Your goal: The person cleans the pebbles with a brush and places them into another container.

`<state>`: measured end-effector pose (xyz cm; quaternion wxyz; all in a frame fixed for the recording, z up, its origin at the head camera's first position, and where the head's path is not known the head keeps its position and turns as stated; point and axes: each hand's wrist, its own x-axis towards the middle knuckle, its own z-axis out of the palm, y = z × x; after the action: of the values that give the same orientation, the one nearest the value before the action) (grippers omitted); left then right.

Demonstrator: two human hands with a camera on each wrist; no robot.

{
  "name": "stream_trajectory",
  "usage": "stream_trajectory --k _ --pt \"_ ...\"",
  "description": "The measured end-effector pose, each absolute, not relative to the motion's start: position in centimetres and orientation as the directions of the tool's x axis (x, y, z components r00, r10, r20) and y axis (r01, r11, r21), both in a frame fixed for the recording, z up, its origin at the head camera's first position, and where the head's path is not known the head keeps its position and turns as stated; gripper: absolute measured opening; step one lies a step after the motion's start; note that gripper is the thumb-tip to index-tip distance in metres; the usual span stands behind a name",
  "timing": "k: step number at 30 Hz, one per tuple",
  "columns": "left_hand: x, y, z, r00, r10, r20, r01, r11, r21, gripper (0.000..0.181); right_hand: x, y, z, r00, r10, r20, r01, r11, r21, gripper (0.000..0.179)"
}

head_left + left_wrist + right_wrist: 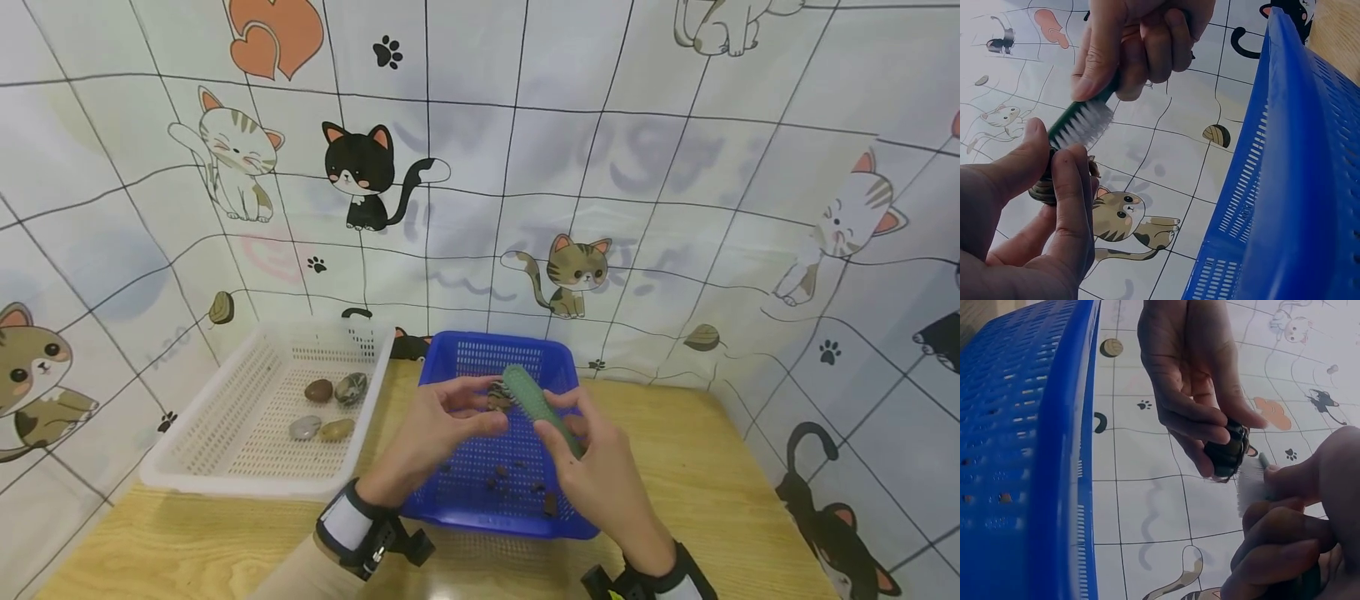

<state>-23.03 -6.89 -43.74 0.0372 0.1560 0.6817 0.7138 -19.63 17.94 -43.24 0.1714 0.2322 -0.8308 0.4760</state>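
Note:
My left hand (450, 421) pinches a dark, striped stone (1225, 450) with thumb and fingertips over the blue basket (498, 527). Brown crumbly matter clings to one side of it. In my right hand (603, 471) is a green brush (534, 398), gripped by its body, with the thumb pressed along it. White bristles (1090, 123) face the stone and meet its edge in the left wrist view. Fingers hide part of the stone in each view. Below the hands, several brown bits (550, 504) lie on the basket's perforated floor.
To the left stands a white basket (240, 485) holding a reddish-brown stone (318, 390), a dark patterned stone (351, 388), a grey stone (305, 428) and a tan stone (337, 429). Both baskets sit on a wood-grain table (675, 442), backed by a cat-print sheet (472, 192).

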Motion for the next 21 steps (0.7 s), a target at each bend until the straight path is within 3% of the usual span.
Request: stream_trajectory --k 5,12,21 --pt "-23.10 -7.03 -43.69 -0.954 0.244 0.172 0.160 -0.066 0.985 0.063 -19.51 18.09 -43.06 -0.845 -0.196 0.498 -0.528 0.457 -0.716 0.029" --pt "-23.10 -6.94 -43.56 -0.954 0.237 0.183 0.186 -0.010 0.983 0.061 -19.82 17.75 -43.37 -0.731 -0.317 0.604 -0.681 0.381 -0.625 0.028" --pt "-23.05 -7.48 -43.19 -0.958 0.224 0.177 0.164 -0.076 0.983 0.064 -19.65 18.24 -43.11 -0.814 -0.236 0.531 -0.575 0.456 -0.679 0.030"
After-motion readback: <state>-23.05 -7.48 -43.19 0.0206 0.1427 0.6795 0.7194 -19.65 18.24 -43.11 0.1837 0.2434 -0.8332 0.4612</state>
